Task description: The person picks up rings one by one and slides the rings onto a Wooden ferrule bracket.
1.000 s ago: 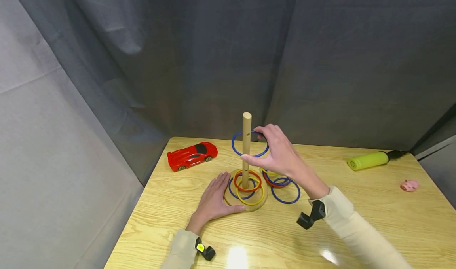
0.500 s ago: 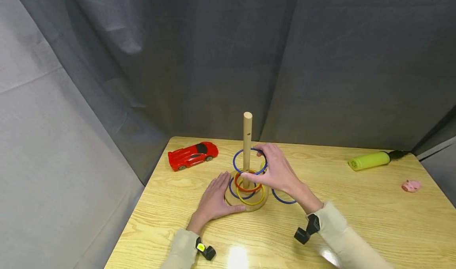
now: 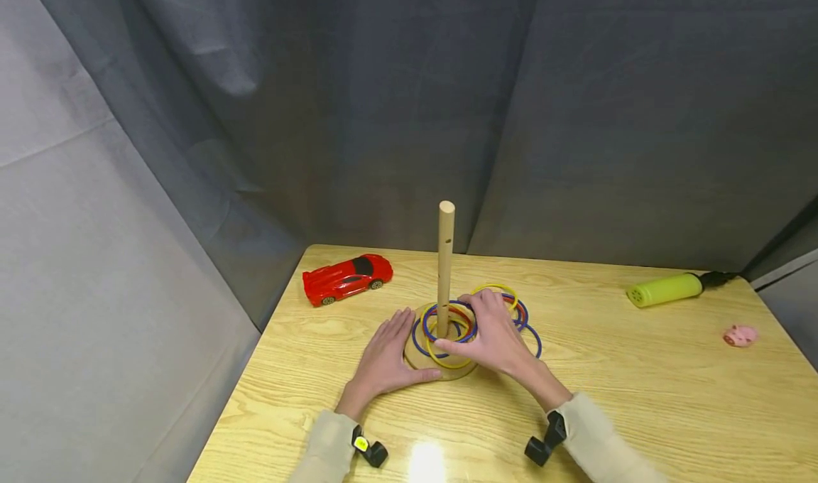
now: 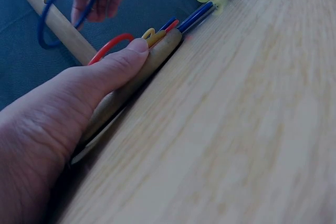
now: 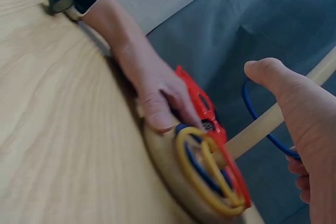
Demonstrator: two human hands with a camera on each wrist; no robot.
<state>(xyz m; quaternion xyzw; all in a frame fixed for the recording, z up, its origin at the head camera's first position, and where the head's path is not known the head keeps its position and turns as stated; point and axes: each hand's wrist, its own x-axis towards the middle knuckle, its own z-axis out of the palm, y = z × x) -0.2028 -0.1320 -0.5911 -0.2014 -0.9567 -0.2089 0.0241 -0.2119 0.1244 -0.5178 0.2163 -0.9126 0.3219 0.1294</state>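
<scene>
In the head view, my right hand (image 3: 495,337) pinches a blue ring (image 5: 251,106) between thumb and fingers. The ring is around an upright wooden post (image 3: 445,256), low above the round wooden base (image 4: 126,87). Several yellow, red and blue rings lie on that base around the post, among them a red ring (image 5: 236,177). My left hand (image 3: 381,361) rests against the base's left side, its fingers extended along the edge and its thumb at the front. The right hand hides part of the base.
More rings lie right of the base, including a yellow ring (image 3: 495,285) and a blue ring (image 3: 539,346). A red toy car (image 3: 348,278) stands back left. A green pump (image 3: 667,290) and pink pig toy (image 3: 740,336) lie at the right. Grey curtains surround the table (image 3: 613,398).
My right hand has moved down, bringing the blue ring from the upper part of the post to just above the base. The left hand has stayed in place.
</scene>
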